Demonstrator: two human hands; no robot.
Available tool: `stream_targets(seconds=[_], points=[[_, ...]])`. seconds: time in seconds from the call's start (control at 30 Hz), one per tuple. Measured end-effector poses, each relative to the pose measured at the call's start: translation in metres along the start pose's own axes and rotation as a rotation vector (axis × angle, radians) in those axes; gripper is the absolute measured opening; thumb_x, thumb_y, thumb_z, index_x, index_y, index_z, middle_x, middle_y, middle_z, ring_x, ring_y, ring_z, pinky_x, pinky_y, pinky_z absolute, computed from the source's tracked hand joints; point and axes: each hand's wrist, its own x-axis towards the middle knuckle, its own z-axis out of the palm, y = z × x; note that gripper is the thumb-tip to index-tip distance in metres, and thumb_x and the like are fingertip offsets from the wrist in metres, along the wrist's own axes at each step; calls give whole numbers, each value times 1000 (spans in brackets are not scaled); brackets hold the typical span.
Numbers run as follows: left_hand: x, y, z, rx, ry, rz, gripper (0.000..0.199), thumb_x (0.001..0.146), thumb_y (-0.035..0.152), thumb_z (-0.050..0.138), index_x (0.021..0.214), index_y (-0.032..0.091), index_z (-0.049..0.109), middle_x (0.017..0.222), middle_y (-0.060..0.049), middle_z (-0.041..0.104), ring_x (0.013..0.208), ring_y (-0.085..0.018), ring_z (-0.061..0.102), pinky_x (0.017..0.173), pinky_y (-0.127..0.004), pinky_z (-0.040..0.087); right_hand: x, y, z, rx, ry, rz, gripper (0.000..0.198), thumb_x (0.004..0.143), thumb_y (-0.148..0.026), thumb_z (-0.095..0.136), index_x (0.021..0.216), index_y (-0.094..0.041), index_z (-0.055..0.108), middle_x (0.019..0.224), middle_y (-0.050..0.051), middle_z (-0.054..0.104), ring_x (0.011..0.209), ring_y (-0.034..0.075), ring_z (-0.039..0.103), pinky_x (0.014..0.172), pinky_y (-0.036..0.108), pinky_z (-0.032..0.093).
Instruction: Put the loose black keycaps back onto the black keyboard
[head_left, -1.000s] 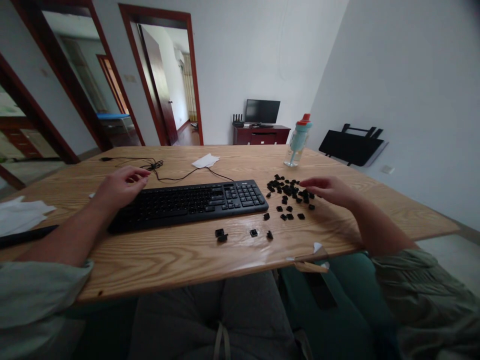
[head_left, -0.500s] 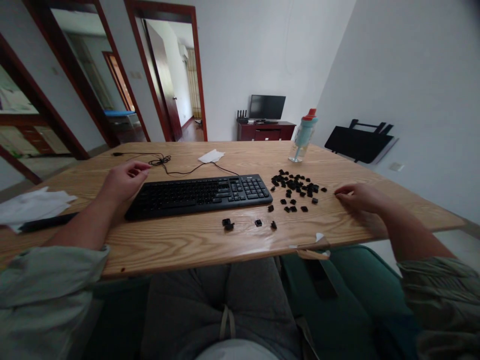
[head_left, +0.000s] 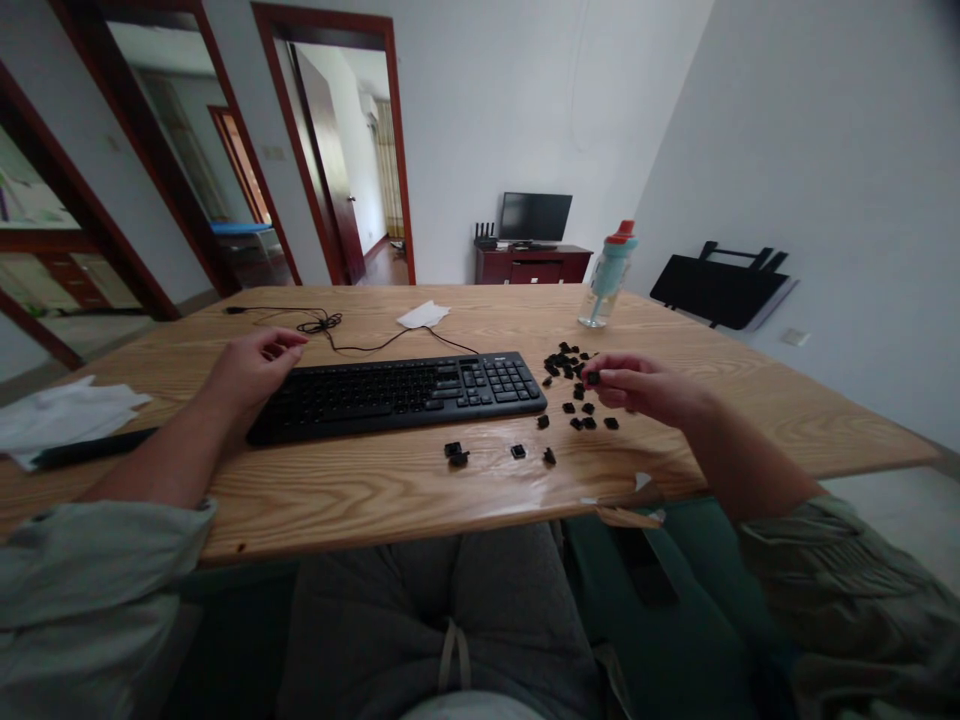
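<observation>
My right hand (head_left: 637, 388) pinches a small black keycap (head_left: 593, 378) between thumb and fingertips, above the right side of the table. Beneath and behind it lies a loose pile of black keycaps (head_left: 562, 362), partly covered by the hand. The black keyboard (head_left: 397, 390) lies flat in front of me, its number pad with keycaps on at the right end. My left hand (head_left: 259, 365) hovers or rests by the keyboard's left end, fingers loosely curled and slightly apart, with nothing visible in them. Several single keycaps (head_left: 518, 452) lie between the keyboard and the table's front edge.
A clear bottle with a red and teal top (head_left: 609, 275) stands at the back right. The keyboard cable (head_left: 367, 347) runs past a white paper (head_left: 424, 315). White tissues (head_left: 67, 415) and a dark long object (head_left: 94, 447) lie at far left. Torn edging (head_left: 630, 515) sticks out at the front edge.
My right hand has moved left from the table's right side to over the keycap pile, and the keycap in its fingers now shows. My left hand has barely shifted.
</observation>
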Motion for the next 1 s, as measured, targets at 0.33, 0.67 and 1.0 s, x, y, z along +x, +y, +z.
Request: stream_targets(seconds=[0.33,0.67,1.0], points=[[-2,-1,8,-60,27,146,33,85,39,60,102,15,73,79,-2,67,65,-14,53,63,-27,43,34,-23,40,99,-176,-92,32,78,-42,79,95,-19,65,83,3,65,56,7,43,51,23,36],[4,136,45,-271,142,923,24,93,24,64,116,21,71,109,-6,73,90,-13,68,82,-26,54,122,-78,117,-161,-235,-227,26,87,-45,70,87,-18,70,81,3,62,58,9,40,50,24,33],[36,144,106,-280,-34,963,10,93,21,62,91,18,72,101,-6,74,94,-15,69,86,-29,54,141,-27,104,19,-92,-87,20,80,-35,72,91,-18,69,71,-2,56,52,7,34,47,23,25]])
